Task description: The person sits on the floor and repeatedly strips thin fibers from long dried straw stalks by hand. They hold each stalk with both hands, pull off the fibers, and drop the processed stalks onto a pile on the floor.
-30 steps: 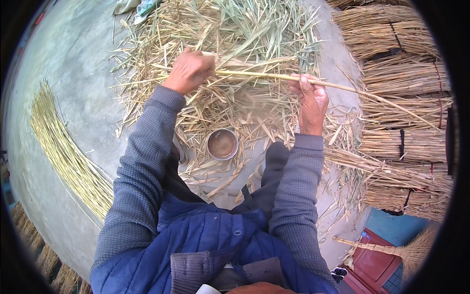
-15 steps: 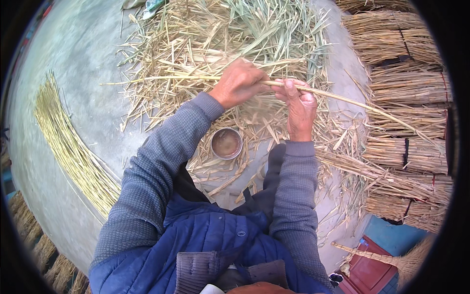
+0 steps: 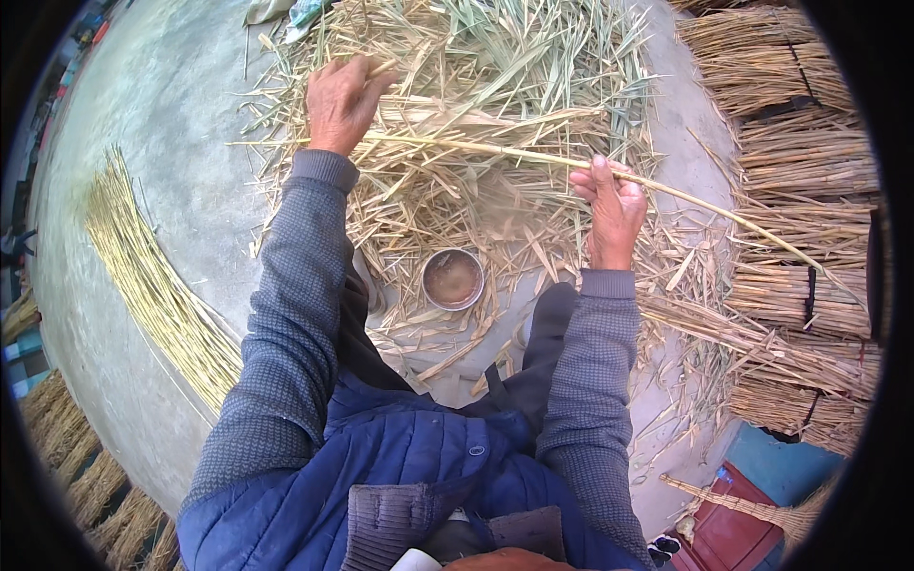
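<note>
A long thin yellowish stalk [image 3: 495,148] spans the view from left to far right. My right hand [image 3: 614,219] pinches it right of the middle, thumb on top. Beyond the stalk's left part my left hand [image 3: 341,103] is raised apart from it, fingers curled closed. A short pale piece [image 3: 383,68] sticks out by its fingertips; I cannot make out its kind. Below lies a loose pile of dry husks and leaves [image 3: 428,200], greener at the far side. A round metal bowl [image 3: 453,279] with brownish contents stands near my legs.
A bundle of slender yellow-green stalks [image 3: 162,285] lies on the concrete floor at left. Tied stalk bundles [image 3: 809,162] are stacked along the right side. A loose sheaf [image 3: 752,343] lies at lower right, with a straw broom [image 3: 743,504] and a red box-like object [image 3: 728,533] nearer me.
My left hand has come off the stalk and moved left and away from me. My right hand keeps its pinch on the stalk; the whole view has shifted slightly.
</note>
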`<state>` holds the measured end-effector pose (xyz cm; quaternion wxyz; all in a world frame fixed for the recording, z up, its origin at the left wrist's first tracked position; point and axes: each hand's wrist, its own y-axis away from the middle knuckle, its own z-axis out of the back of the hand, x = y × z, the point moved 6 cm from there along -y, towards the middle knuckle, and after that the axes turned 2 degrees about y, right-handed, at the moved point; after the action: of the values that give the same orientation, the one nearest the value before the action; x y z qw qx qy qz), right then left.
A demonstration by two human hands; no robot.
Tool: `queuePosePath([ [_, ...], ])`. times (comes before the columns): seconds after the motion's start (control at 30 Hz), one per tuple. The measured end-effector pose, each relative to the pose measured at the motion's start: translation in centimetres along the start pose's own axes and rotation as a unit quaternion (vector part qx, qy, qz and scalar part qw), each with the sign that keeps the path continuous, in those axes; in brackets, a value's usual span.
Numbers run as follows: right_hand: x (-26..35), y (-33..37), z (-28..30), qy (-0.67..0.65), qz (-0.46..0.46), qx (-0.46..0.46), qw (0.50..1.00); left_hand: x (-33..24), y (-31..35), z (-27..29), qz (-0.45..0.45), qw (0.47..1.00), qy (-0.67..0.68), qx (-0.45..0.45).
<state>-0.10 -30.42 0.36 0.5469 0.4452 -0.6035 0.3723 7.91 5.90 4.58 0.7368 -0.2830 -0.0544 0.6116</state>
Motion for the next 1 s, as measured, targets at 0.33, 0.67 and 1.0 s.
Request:
queuePosePath([
  [0.33,0.3,-0.2,-0.4,0.009,-0.021,-0.027,0.999,-8.8,2.6,-7.6,-0.097,0.908,0.339,0.227],
  [0.67,0.9,-0.2,0.2,0.009,-0.010,0.005,1.000,-7.9,2.6,-8.4,0.104,0.796,0.545,0.241],
  [1.0,1.4,-0.3,2.1,-0.037,0.017,0.037,0.998,3.1,0.5,-5.4,0.217,0.804,0.552,0.040],
])
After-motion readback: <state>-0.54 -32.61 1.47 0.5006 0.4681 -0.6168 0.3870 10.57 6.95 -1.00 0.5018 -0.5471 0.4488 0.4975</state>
